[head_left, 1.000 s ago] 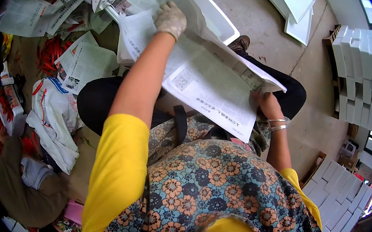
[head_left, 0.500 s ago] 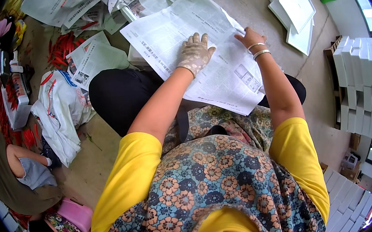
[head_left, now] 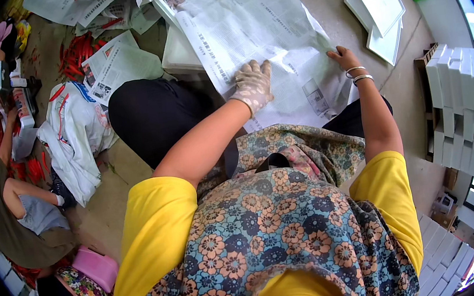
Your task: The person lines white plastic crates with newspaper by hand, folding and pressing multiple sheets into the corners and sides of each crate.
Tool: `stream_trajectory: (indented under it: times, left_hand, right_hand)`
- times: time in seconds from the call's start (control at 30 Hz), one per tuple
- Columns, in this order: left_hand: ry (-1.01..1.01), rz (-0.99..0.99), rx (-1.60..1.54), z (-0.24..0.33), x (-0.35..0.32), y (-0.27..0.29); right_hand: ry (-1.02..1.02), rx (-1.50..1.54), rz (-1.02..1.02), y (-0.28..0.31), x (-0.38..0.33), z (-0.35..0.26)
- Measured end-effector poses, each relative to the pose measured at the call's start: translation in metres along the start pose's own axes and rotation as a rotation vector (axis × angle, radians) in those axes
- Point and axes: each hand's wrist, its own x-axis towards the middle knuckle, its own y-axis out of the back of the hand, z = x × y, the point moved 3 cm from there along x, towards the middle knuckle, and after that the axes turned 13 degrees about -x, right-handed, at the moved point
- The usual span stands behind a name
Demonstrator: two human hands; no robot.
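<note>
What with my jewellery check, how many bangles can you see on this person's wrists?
2: a silvery bangle nearest the right hand and a second bangle just behind it, toward the elbow. The left glove might hide others.

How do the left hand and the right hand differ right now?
Covering: the left hand wears a pale, blotchy glove; the right hand looks bare.
Wrist: the right hand has silvery bracelets; the left hand shows none.
Pose: the left hand lies palm down on the newspaper sheet, fingers spread; the right hand is at its right edge.
Shared: both are at the same sheet.
</note>
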Motion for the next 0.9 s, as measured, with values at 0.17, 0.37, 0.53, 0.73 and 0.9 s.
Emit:
stream_trajectory:
  times: [0.17,0.37,0.53,0.73,0.9]
  left_hand:
    - [-0.023,-0.096,0.117,0.008,-0.004,0.012]
    - [0.049,0.195,0.118,-0.032,0.014,-0.012]
    - [0.043,0.263,-0.002,-0.054,0.028,-0.010]
    - [0.318,-0.039,-0.090,-0.086,0.036,-0.001]
    - [0.218,0.068,0.282,-0.087,0.019,-0.002]
  right_hand:
    - [-0.029,-0.232,-0.052,0.006,-0.002,0.003]
    - [0.555,-0.625,0.264,0.027,-0.029,-0.139]
    - [0.773,-0.778,0.051,-0.013,-0.011,-0.171]
    - [0.926,-0.570,0.047,-0.034,0.018,-0.164]
    - [1.052,-0.590,0.044,-0.018,0.010,-0.176]
